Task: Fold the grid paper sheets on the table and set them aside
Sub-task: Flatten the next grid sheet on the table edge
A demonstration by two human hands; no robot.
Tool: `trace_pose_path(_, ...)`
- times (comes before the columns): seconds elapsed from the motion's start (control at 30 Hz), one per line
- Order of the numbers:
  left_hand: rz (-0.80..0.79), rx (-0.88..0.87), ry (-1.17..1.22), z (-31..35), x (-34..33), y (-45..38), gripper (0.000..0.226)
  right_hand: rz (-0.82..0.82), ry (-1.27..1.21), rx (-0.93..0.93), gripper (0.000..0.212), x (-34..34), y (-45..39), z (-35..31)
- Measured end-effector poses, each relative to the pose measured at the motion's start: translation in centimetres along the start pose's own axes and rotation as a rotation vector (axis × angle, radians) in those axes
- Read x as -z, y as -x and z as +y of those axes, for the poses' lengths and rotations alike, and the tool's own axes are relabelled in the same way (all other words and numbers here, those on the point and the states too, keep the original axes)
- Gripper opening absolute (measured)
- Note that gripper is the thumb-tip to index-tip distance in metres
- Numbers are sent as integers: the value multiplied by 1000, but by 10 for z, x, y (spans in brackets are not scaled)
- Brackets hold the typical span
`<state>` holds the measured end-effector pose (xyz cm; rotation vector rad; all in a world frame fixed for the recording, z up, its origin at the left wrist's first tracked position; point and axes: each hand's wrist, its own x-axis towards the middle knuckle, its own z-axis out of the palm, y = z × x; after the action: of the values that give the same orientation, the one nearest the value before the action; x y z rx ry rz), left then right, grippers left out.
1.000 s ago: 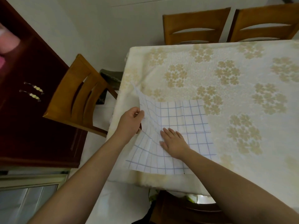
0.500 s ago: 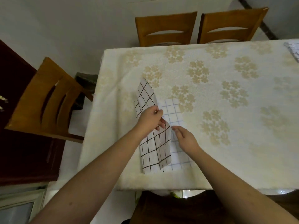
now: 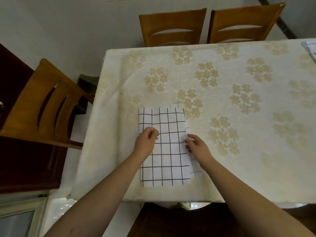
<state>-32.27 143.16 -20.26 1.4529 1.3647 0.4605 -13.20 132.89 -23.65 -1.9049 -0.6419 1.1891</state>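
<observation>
A grid paper sheet (image 3: pixel 168 147) lies folded in half on the table (image 3: pixel 222 185) near its front edge, white with black lines facing up. A narrow strip of its lower layer (image 3: pixel 194 164), with faint blue lines, peeks out along the right side. My left hand (image 3: pixel 146 141) rests on the sheet's left half with loosely bent fingers that hold nothing. The bent fingertips of my right hand (image 3: pixel 196 146) touch the sheet's right edge. A second grid sheet (image 3: pixel 310 48) shows at the table's far right edge, mostly cut off.
A cream cloth with tan flower clusters covers the table. Two wooden chairs (image 3: pixel 172 26) stand at the far side and one wooden chair (image 3: pixel 41 103) at the left end. A dark red cabinet (image 3: pixel 15 159) stands further left. A dark chair seat (image 3: pixel 171 219) sits below the front edge.
My left hand carried the sheet's left half over to the right and laid it flat, so the black-lined side faces up. The view shifted to the right.
</observation>
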Motion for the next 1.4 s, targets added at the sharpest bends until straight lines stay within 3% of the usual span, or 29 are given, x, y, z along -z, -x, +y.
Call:
trace_pose_path(0.13, 98, 23, -162, -39, 19, 9, 14, -45, 193, 63, 28, -4, -9, 2)
trace_pose_path(0.27, 92, -8, -207, -59, 23, 14, 16, -35, 335, 94, 30, -6, -17, -3)
trace_pose_path(0.43, 45, -269, -413, -75, 23, 8, 23, 28, 343, 124, 31, -2, -27, -14)
trace_pose_path(0.6, -96, -345, -742, -88, 22, 0, 46, 57, 384, 116, 34, -3, -36, -13)
trace_pose_path(0.8, -167, -341, -921, -95, 21, -5, 68, 102, 399, 76, 37, -2, -36, -3)
trace_pose_path(1.13, -197, -343, -1060, -98, 22, -5, 69, 107, 434, 117, 37, 1, -36, 3)
trace_pose_path(1.3, -202, -330, -1074, -104, 22, -6, 68, 188, 651, 228, 41, 1, -37, 13)
trace_pose_path(1.4, -206, -342, -1099, -106, 23, -9, 67, 226, 777, 397, 44, -5, -32, 16)
